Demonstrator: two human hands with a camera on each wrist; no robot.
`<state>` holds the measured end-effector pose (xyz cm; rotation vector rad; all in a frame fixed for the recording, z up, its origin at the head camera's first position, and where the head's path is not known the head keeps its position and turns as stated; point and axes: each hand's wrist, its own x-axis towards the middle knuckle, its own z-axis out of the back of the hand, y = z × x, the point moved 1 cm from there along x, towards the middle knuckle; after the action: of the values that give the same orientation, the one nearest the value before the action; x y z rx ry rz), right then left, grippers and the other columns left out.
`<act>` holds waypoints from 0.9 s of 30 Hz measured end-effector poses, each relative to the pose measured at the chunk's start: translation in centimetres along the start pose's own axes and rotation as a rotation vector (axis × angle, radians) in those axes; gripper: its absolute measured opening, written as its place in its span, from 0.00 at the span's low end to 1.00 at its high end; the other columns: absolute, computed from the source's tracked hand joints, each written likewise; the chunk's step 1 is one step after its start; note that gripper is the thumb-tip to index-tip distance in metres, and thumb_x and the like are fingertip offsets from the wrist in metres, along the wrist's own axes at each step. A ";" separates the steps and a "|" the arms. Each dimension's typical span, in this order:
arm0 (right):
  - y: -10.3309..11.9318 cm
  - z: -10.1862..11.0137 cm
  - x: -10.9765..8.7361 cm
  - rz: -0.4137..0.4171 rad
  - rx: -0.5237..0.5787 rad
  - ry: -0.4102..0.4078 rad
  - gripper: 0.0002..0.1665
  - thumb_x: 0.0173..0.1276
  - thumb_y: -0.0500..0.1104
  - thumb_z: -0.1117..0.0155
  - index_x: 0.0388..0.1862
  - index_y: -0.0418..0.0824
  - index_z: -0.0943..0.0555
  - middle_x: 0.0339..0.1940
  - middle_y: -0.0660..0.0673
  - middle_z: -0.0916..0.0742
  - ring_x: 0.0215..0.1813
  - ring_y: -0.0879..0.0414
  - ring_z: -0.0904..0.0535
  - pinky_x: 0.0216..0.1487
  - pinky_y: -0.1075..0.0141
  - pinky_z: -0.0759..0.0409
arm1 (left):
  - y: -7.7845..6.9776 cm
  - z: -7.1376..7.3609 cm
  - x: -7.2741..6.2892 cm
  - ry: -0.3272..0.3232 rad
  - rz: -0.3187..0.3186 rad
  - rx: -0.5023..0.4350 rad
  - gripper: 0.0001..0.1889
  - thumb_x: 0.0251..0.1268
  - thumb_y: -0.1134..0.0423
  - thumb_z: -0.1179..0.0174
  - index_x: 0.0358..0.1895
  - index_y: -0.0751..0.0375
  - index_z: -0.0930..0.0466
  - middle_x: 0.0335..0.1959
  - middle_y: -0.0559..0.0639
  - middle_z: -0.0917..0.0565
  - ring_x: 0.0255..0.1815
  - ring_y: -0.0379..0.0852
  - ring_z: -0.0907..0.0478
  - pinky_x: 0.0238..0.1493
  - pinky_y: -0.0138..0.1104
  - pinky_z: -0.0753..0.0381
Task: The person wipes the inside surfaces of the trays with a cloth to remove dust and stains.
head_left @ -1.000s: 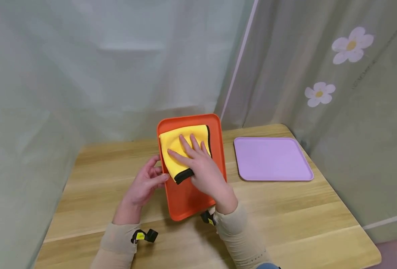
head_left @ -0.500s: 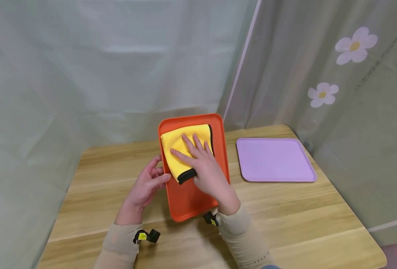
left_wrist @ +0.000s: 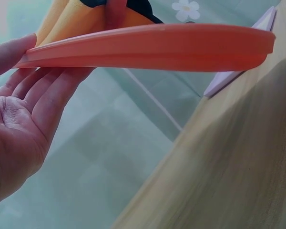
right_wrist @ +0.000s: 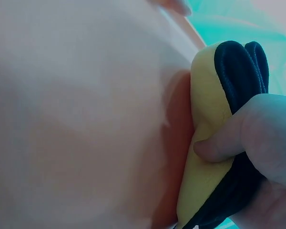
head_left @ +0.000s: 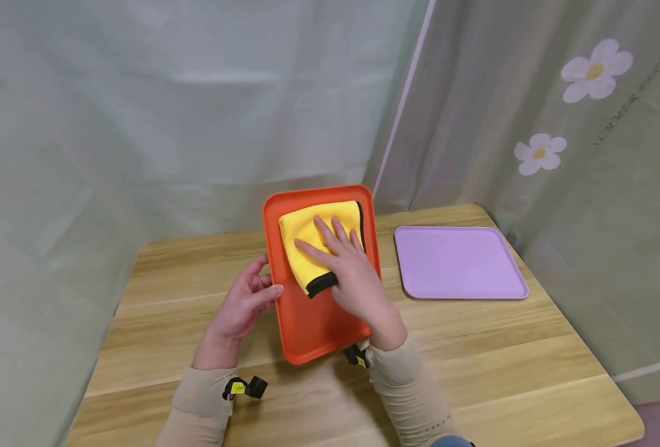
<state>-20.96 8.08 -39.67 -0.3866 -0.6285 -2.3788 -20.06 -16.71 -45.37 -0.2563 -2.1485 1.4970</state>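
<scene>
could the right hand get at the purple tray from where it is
Probably yes: the purple tray lies uncovered off to the right, with only the edge of the orange tray between. The right hand lies on the yellow cloth, so it would likely lift off first.

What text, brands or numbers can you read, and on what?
"SUMMER", on the flowered curtain; the following word is blurred.
Left wrist's yellow tag: letters too small to read.
Right wrist's yellow tag: too small to read.
Right sleeve: tiny marks, unreadable.
Orange tray, yellow microfiber cloth, lilac tray: none visible.
</scene>
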 end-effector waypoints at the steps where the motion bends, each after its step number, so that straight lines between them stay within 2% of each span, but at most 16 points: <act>1: -0.1 0.0 0.0 -0.004 0.004 -0.004 0.69 0.48 0.11 0.44 0.83 0.64 0.31 0.91 0.52 0.49 0.90 0.49 0.64 0.85 0.40 0.60 | 0.0 0.0 0.0 -0.004 0.002 0.002 0.29 0.76 0.82 0.49 0.75 0.59 0.35 0.46 0.55 0.09 0.43 0.48 0.08 0.43 0.42 0.09; 10: -1.2 0.7 -0.4 -0.031 0.043 -0.045 0.69 0.48 0.10 0.50 0.83 0.63 0.31 0.91 0.50 0.47 0.90 0.48 0.63 0.84 0.37 0.58 | -0.4 0.2 -0.3 0.000 -0.010 -0.015 0.28 0.75 0.83 0.51 0.72 0.58 0.33 0.46 0.55 0.08 0.41 0.47 0.08 0.43 0.41 0.09; 19: -1.9 1.4 -0.6 -0.041 0.068 -0.030 0.69 0.48 0.09 0.53 0.83 0.62 0.30 0.91 0.51 0.47 0.90 0.47 0.63 0.84 0.37 0.61 | -0.7 0.0 -0.1 -0.002 -0.020 -0.022 0.29 0.74 0.84 0.51 0.73 0.57 0.33 0.46 0.55 0.08 0.41 0.46 0.09 0.43 0.40 0.09; 27: -2.2 1.5 -0.8 -0.059 0.052 -0.006 0.67 0.50 0.10 0.52 0.83 0.62 0.30 0.91 0.50 0.47 0.90 0.47 0.63 0.84 0.37 0.58 | -0.6 0.2 0.1 0.011 -0.045 -0.015 0.29 0.74 0.84 0.49 0.74 0.60 0.31 0.46 0.54 0.08 0.41 0.44 0.10 0.42 0.38 0.09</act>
<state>-21.57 10.74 -39.51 -0.3576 -0.7117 -2.4129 -20.18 -17.06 -44.87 -0.2191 -2.1435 1.4513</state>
